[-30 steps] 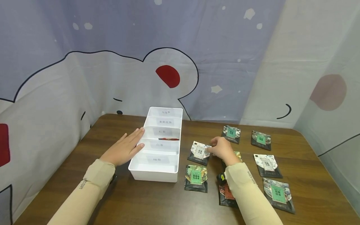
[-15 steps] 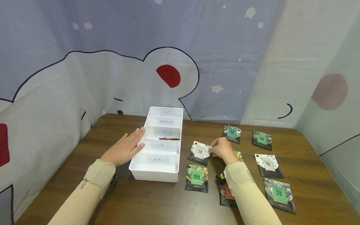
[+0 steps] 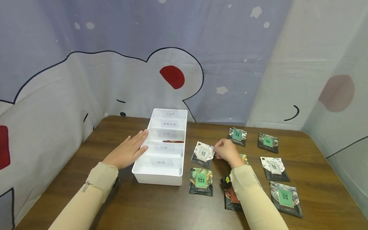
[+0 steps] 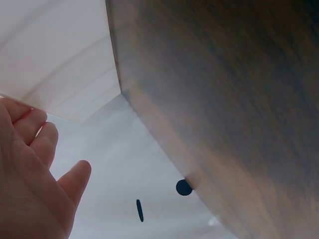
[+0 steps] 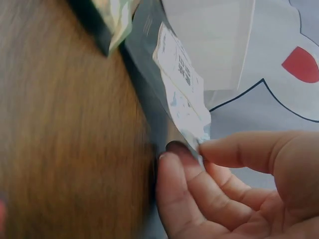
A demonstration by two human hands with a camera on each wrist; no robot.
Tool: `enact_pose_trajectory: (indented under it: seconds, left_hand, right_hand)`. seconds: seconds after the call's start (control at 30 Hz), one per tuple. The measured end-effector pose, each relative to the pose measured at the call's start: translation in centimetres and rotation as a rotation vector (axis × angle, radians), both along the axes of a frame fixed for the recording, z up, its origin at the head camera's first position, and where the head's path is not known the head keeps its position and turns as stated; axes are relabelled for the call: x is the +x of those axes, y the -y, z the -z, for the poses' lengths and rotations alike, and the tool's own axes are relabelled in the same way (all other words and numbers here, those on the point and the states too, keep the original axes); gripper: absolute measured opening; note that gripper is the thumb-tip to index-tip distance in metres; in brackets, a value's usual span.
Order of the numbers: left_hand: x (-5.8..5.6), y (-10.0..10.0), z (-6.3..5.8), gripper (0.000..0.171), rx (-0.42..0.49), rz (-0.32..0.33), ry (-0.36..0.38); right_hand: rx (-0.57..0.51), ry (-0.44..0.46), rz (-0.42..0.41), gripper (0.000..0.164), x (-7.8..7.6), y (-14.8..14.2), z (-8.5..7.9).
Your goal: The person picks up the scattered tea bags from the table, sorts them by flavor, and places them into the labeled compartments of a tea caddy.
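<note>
My right hand (image 3: pixel 227 152) pinches the right edge of a white-and-black tea sachet (image 3: pixel 203 154) between thumb and fingers. In the right wrist view the sachet (image 5: pixel 182 82) is tilted, its gripped edge lifted off the wood. On the left, my left hand (image 3: pixel 127 150) lies with straight fingers against the left rim of a long white divided box (image 3: pixel 158 180). The left wrist view shows those fingertips at the box wall (image 4: pixel 55 59). A thin red sachet edge (image 3: pixel 172 141) shows inside the box, by the middle compartments.
A green-and-gold sachet (image 3: pixel 200 182) lies just in front of the held one. Further sachets (image 3: pixel 237 136) spread over the right of the table. A red-labelled sachet (image 3: pixel 232 201) lies partly under my right forearm. A printed curtain (image 3: pixel 230 64) hangs behind the table.
The right hand has taken hold of the white-and-black sachet and raised its edge; the sachet has shifted slightly up and left. The left hand has stayed at the box rim.
</note>
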State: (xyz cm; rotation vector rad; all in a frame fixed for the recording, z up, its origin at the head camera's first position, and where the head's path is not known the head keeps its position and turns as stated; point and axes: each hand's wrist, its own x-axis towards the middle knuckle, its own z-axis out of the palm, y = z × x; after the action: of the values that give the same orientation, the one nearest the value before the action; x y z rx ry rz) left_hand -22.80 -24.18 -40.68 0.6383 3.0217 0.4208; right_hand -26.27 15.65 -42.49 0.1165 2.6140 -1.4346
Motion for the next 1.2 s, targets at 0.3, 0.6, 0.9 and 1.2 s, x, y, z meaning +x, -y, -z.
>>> enact_pose_trajectory:
  seconds: [0.3,0.6,0.9,1.2]
  left_hand:
    - [-0.25,0.1,0.26,0.071,-0.002,0.004,-0.001]
    - [-0.2,0.19,0.28,0.069,-0.006,0.013,-0.009]
    - [-0.21,0.14,0.28,0.07,-0.008,0.012,-0.009]
    - [-0.08,-0.03,0.04,0.07,-0.015,0.001,-0.004]
  right_hand:
    - [-0.275,0.053,0.064,0.015,-0.16,0.61,0.05]
    - [-0.38,0.012,0.113,0.026,0.13,0.87,0.18]
    - [-0.451,-0.081,0.117,0.022,0.27,0.97,0.26]
    - [-0.437,-0.157,0.109,0.02,0.41,0.81,-0.11]
